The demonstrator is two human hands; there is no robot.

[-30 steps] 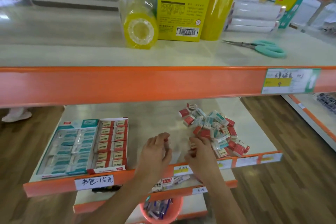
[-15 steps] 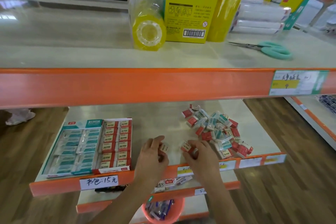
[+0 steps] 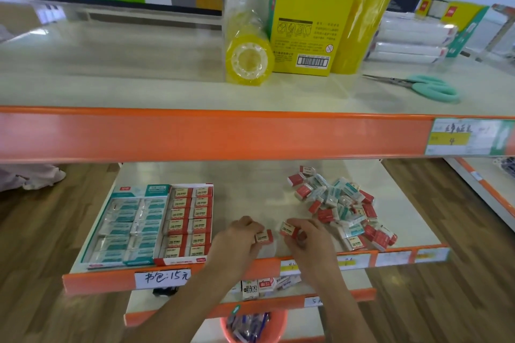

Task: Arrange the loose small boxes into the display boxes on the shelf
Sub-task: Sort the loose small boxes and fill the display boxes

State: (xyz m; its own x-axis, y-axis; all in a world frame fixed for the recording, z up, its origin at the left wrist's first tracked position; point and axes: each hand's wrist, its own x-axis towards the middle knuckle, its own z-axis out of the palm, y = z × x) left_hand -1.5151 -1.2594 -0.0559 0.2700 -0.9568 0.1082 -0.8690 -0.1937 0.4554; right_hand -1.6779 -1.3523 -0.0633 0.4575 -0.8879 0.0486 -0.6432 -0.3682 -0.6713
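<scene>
Hands meet at the front edge of the middle shelf (image 3: 250, 192). Left hand (image 3: 237, 239) curls its fingers around one red small box (image 3: 264, 237); right hand (image 3: 309, 242) pinches another red box (image 3: 288, 229). To the left sit a red display box (image 3: 186, 223) and a teal display box (image 3: 128, 228), both filled. Farther right lies a pile of loose boxes (image 3: 340, 206). Scissors (image 3: 418, 85) rest on the top shelf.

Lower shelf's small cartons (image 3: 257, 288) half hidden behind forearms; blurred, unreadable price tag (image 3: 457, 136).
</scene>
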